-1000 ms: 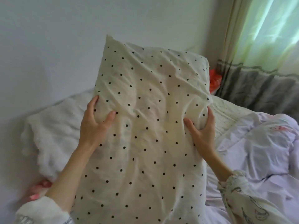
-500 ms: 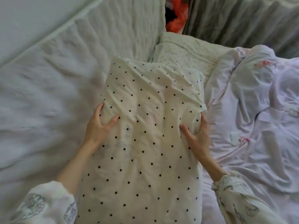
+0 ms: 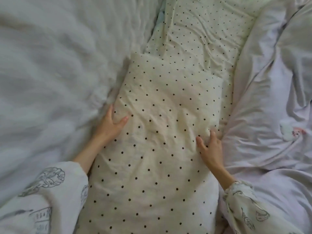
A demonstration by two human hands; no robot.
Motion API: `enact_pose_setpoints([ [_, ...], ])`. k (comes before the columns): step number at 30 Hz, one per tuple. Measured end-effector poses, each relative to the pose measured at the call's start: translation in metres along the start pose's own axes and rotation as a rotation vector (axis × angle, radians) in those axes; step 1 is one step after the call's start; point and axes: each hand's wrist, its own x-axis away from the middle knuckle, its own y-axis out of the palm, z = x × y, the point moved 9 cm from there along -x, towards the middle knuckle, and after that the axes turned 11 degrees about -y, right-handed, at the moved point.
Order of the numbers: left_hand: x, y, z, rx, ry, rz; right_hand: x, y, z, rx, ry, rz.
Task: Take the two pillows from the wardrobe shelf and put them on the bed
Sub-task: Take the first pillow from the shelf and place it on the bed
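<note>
Cream polka-dot pillow point(image 3: 162, 132) lying on bed point(image 3: 50, 81), overlapping second dotted pillow point(image 3: 202, 36). Left hand point(image 3: 109, 127), right hand point(image 3: 211, 149) grip its side edges loosely; best release evenly, then smooth flat.

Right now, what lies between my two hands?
The head view shows only the cream black-dotted pillow, gripped by left hand and right hand.

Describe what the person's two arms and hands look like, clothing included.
Both hands, left hand and right hand, are bare: no gloves, rings or watch visible. Each forearm emerges from a loose, wide white sleeve, the left sleeve and right sleeve, printed with grey line drawings resembling plants or leaves.
</note>
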Motion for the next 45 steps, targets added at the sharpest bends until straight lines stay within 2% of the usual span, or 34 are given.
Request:
enact_pose_setpoints([
  [3, -0.007, 0.019, -0.022, 0.024, -0.023, -0.088, 0.004, 0.019, 0.025, 0.055, 0.07, -0.054],
  [5, -0.012, 0.019, -0.017, 0.096, -0.012, -0.091, 0.002, 0.021, 0.027, -0.019, 0.087, -0.049],
  [9, -0.028, 0.021, 0.015, 0.241, -0.092, -0.166, -0.001, 0.03, 0.029, -0.556, 0.346, -0.1],
  [13, -0.031, -0.005, 0.047, 0.219, -0.012, -0.084, -0.005, 0.018, 0.008, -0.592, 0.336, -0.072],
  [16, -0.033, -0.027, 0.07, 0.214, 0.036, -0.075, -0.013, 0.007, -0.013, -0.606, 0.252, -0.014],
  [19, -0.04, -0.045, 0.093, 0.147, 0.151, 0.023, -0.024, 0.01, -0.024, -0.564, 0.222, -0.034],
  [21, -0.045, -0.039, 0.088, 0.054, 0.174, 0.025, -0.024, 0.023, -0.019, -0.486, 0.237, -0.106],
  [25, -0.034, -0.018, 0.023, -0.179, 0.015, -0.005, 0.0, 0.04, 0.016, -0.272, 0.327, -0.18],
  [30, 0.024, -0.03, -0.061, -0.173, -0.112, -0.017, 0.06, 0.049, 0.031, -0.321, 0.348, -0.287],
  [33, 0.058, -0.034, -0.089, -0.221, -0.17, -0.035, 0.09, 0.059, 0.024, -0.37, 0.33, -0.348],
  [37, 0.074, -0.037, -0.099, -0.345, -0.229, 0.014, 0.093, 0.054, 0.008, -0.289, 0.207, -0.346],
  [42, 0.061, -0.027, -0.102, -0.419, -0.348, -0.166, 0.072, 0.046, 0.01, -0.081, 0.281, -0.477],
  [45, 0.051, -0.038, -0.072, -0.605, -0.25, 0.005, 0.044, 0.034, 0.006, -0.052, 0.268, -0.426],
])
